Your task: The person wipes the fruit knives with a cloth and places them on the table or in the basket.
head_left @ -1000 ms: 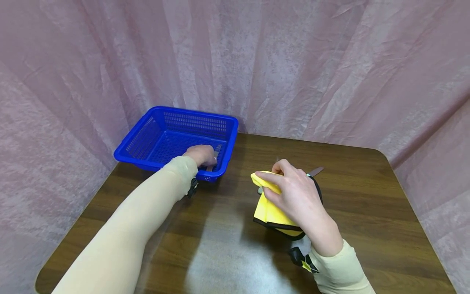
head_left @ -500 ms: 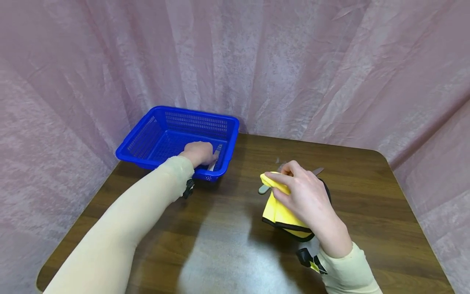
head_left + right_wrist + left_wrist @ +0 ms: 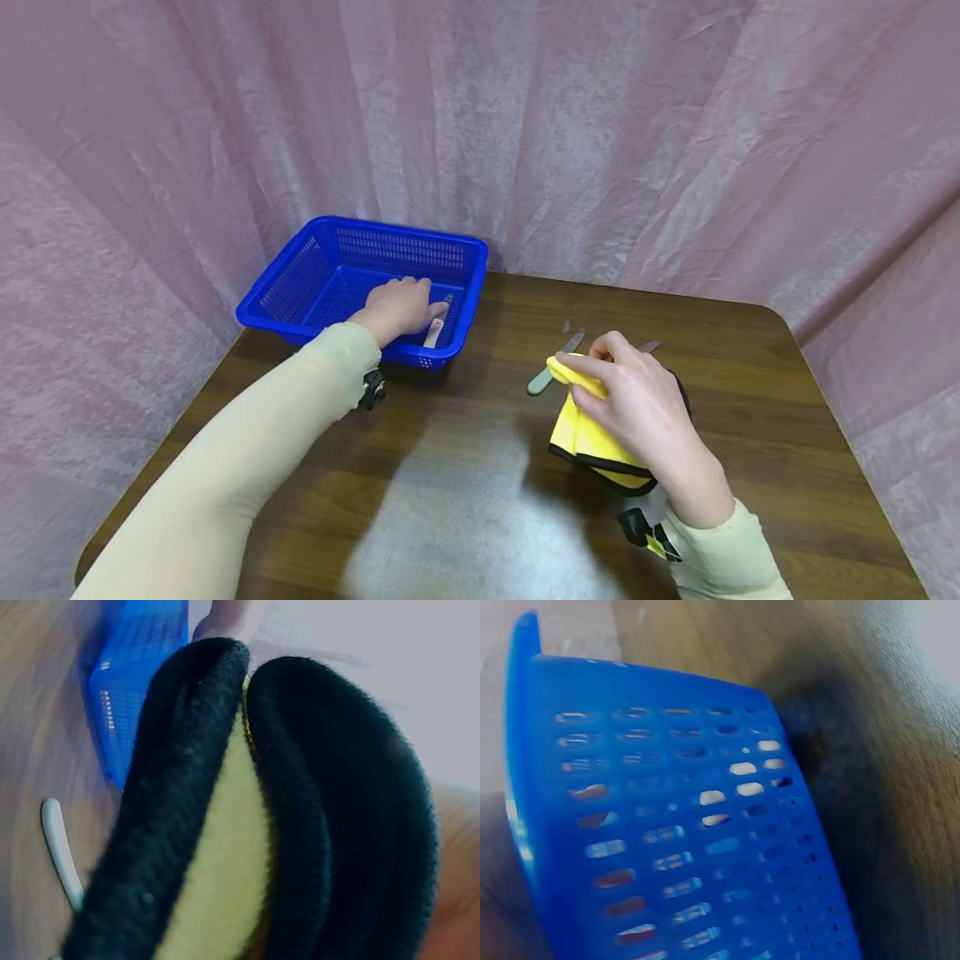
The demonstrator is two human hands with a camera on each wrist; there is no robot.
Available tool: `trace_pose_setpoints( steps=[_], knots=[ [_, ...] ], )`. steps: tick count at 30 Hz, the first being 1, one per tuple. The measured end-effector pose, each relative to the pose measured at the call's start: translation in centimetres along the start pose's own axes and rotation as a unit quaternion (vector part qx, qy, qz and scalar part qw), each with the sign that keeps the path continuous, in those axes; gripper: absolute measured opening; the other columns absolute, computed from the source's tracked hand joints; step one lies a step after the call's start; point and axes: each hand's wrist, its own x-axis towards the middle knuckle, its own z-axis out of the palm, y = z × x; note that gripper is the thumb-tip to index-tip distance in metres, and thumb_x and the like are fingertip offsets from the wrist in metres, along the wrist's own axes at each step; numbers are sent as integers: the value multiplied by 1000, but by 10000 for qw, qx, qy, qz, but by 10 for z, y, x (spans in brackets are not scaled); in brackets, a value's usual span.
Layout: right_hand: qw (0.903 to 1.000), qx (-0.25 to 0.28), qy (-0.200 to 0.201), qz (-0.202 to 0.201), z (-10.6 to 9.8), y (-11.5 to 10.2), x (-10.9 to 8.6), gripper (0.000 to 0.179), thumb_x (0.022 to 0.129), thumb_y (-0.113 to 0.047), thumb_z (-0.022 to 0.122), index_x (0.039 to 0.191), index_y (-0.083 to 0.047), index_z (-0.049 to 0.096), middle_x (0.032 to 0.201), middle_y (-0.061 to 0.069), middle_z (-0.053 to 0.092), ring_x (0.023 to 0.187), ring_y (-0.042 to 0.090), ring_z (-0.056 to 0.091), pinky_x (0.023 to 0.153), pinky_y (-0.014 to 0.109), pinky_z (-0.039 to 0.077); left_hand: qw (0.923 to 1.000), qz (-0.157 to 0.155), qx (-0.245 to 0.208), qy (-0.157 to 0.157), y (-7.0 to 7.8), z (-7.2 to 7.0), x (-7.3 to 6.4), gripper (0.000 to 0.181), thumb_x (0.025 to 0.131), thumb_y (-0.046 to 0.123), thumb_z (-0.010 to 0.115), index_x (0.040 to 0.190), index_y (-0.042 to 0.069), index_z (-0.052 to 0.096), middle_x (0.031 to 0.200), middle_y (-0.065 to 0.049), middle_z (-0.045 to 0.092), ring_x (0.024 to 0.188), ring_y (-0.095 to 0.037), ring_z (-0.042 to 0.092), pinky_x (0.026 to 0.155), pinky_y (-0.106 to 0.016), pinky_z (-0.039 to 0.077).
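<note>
Inside the blue basket (image 3: 360, 333), my left hand (image 3: 399, 307) is over the floor with fingers loose. Its thumb overlaps a table knife with a pale pinkish handle (image 3: 432, 335), which lies along the basket's right side. My right hand (image 3: 637, 398) pinches a folded yellow cloth with black edging (image 3: 596, 433) between thumb and fingers, above the right half of the table. The cloth's thick black border (image 3: 180, 772) fills the right wrist view. Just left of the cloth lies a knife with a pale green handle (image 3: 540, 382).
Another knife blade (image 3: 649, 346) pokes out behind my right hand, its handle hidden. The wooden table (image 3: 465, 467) backs onto a pink curtain (image 3: 562, 150). In the left wrist view, the basket's slotted wall (image 3: 652, 795) blocks the left hand.
My left hand has drawn slightly left and back from the pinkish-handled knife, which now shows more fully in the basket. My right hand has shifted right with the cloth, uncovering the green-handled knife.
</note>
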Motion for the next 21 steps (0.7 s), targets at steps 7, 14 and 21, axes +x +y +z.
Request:
trace_pose_setpoints(
  steps=[7,14,21],
  knots=[
    [10000,-43,30,81,-2,9,-4,45,94,-12,78,136,-29,81,109,-1,61,76,26,54,67,46,48,9992,258,-141,282,7,-10,-11,72,116,54,49,168,4,40,168,-23,44,156,-47,40,122,-66,37],
    [9997,-102,-43,209,-3,16,-7,44,95,-14,78,137,-27,81,113,2,62,74,26,54,66,45,48,9978,463,-38,479,21,-15,-23,76,115,58,49,170,7,38,173,-20,38,161,-44,31,123,-67,35],
    [9991,-157,-97,381,-7,25,-10,43,96,-15,78,137,-27,80,116,4,63,78,29,58,68,50,51,9944,730,220,735,37,-13,-32,77,115,61,45,172,9,36,177,-20,31,164,-45,25,125,-67,31]
  ],
)
